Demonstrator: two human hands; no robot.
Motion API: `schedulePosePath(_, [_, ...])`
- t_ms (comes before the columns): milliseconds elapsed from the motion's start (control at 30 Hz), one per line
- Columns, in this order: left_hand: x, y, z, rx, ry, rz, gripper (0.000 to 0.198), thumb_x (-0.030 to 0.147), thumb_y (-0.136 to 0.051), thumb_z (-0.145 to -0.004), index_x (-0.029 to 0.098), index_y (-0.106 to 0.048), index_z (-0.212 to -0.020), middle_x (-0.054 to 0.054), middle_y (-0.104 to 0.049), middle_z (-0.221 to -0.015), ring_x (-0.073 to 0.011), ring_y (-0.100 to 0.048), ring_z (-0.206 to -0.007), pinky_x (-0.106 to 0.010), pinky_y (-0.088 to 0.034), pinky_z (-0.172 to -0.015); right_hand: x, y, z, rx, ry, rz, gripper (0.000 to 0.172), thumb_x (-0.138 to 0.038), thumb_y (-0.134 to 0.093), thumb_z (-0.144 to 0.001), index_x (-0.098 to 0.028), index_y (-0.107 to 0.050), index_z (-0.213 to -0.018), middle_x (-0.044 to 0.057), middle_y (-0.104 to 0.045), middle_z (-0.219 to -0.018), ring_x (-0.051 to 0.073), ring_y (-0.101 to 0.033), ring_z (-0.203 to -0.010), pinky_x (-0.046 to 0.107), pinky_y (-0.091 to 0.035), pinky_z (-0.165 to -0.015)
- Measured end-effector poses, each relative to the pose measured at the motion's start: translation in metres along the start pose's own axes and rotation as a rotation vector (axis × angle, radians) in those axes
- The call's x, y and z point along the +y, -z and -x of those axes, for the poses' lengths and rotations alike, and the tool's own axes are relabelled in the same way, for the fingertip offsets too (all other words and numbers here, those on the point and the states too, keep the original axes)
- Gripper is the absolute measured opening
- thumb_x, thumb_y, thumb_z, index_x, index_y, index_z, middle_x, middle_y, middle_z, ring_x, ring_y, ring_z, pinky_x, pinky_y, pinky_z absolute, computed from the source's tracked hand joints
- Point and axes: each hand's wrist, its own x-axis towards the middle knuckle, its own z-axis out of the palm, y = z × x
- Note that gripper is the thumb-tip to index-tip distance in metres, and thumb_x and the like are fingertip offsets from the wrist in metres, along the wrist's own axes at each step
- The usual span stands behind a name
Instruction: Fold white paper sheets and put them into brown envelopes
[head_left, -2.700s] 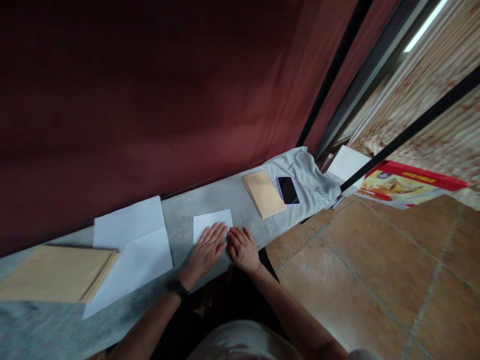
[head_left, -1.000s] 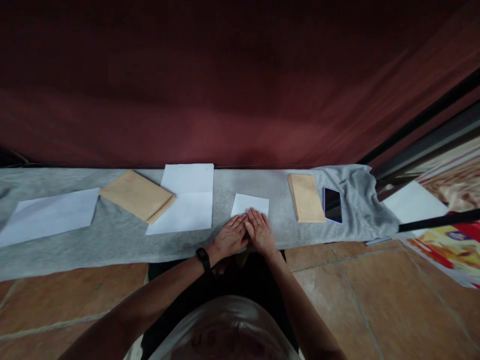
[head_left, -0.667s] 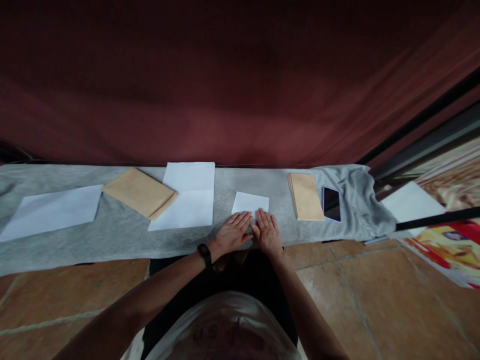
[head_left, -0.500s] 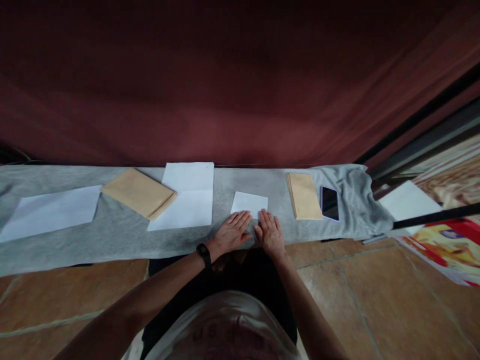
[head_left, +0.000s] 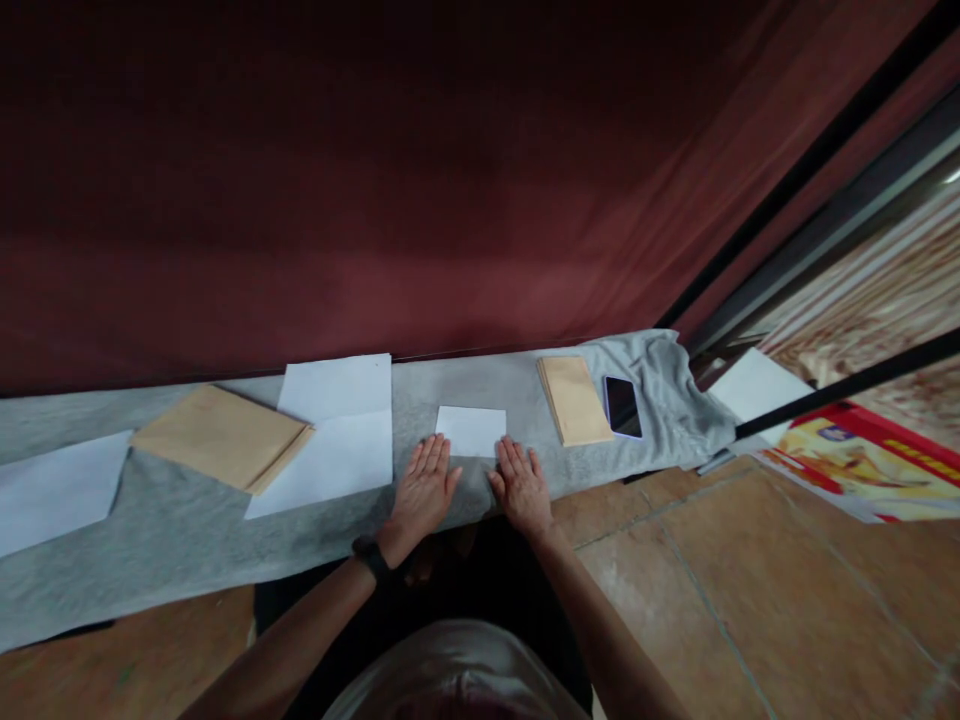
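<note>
Plainly, one small white paper (head_left: 472,430) is laid flat on the one grey cloth (head_left: 187,540), and two hands are set at its near side. The left hand (head_left: 422,490) is held open, palm down, its fingers stretched to the near left corner; the right hand (head_left: 523,490) is likewise opened flat, its fingertips placed at the near right corner. One black wristband (head_left: 371,556) is worn on the left wrist. To the left, two larger pieces are counted: one creased paper (head_left: 352,440), partly covered by a tan stack (head_left: 214,435), and one plain paper (head_left: 56,492), cut off by the edge of view. A second tan stack (head_left: 577,402) is placed to the right, with one phone (head_left: 624,407) set just beside it. How many pieces are held in each stack cannot be told.
</note>
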Motion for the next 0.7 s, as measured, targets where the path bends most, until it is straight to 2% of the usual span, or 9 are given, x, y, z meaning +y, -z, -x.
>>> schedulePosePath(167, [0.027, -0.012, -0.035, -0.041, -0.132, 0.053, 0.058, 0.035, -0.029, -0.104, 0.006, -0.037, -0.153, -0.017, -0.039, -0.159, -0.0258, -0.031, -0.151, -0.047, -0.029, -0.124, -0.002, 0.002, -0.002, 0.002, -0.02, -0.014, 0.054, -0.041, -0.04, -0.106, -0.016, -0.04, -0.154, 0.014, -0.046, -0.155, 0.027, -0.042, -0.144, 0.05, -0.026, -0.121])
schedulePosePath(300, [0.038, -0.026, -0.045, -0.083, -0.178, 0.07, 0.058, 0.037, -0.027, -0.104, 0.006, -0.04, -0.151, -0.017, -0.04, -0.159, -0.0254, -0.033, -0.15, -0.047, -0.028, -0.123, -0.002, 0.002, -0.003, -0.011, -0.024, -0.025, 0.052, -0.04, -0.041, -0.106, -0.017, -0.042, -0.153, 0.013, -0.046, -0.155, 0.027, -0.042, -0.145, 0.051, -0.025, -0.122])
schedulePosePath(467, [0.02, -0.032, -0.038, -0.022, -0.108, 0.056, 0.062, 0.039, -0.03, -0.103, 0.005, -0.035, -0.154, -0.019, -0.035, -0.161, -0.0279, -0.027, -0.152, -0.049, -0.028, -0.123, -0.003, 0.003, -0.002, -0.011, -0.045, -0.026, 0.05, -0.034, -0.041, -0.105, -0.017, -0.042, -0.153, 0.011, -0.044, -0.157, 0.026, -0.041, -0.146, 0.05, -0.026, -0.122])
schedulePosePath(600, [0.001, -0.032, -0.035, 0.006, 0.006, 0.017, 0.062, 0.038, -0.03, -0.102, 0.005, -0.034, -0.155, -0.02, -0.038, -0.159, -0.0291, -0.031, -0.151, -0.052, -0.03, -0.121, -0.005, 0.003, -0.005, 0.001, -0.071, -0.052, 0.05, -0.03, -0.041, -0.105, -0.015, -0.043, -0.152, 0.011, -0.045, -0.156, 0.027, -0.041, -0.145, 0.051, -0.026, -0.122])
schedulePosePath(700, [-0.006, -0.034, -0.035, 0.024, 0.03, 0.003, 0.062, 0.036, -0.03, -0.101, 0.007, -0.034, -0.155, -0.02, -0.04, -0.158, -0.0289, -0.033, -0.15, -0.051, -0.03, -0.121, -0.014, -0.001, -0.014, 0.027, -0.078, -0.09, 0.049, -0.032, -0.039, -0.106, -0.014, -0.045, -0.151, 0.011, -0.049, -0.154, 0.026, -0.042, -0.145, 0.05, -0.028, -0.122])
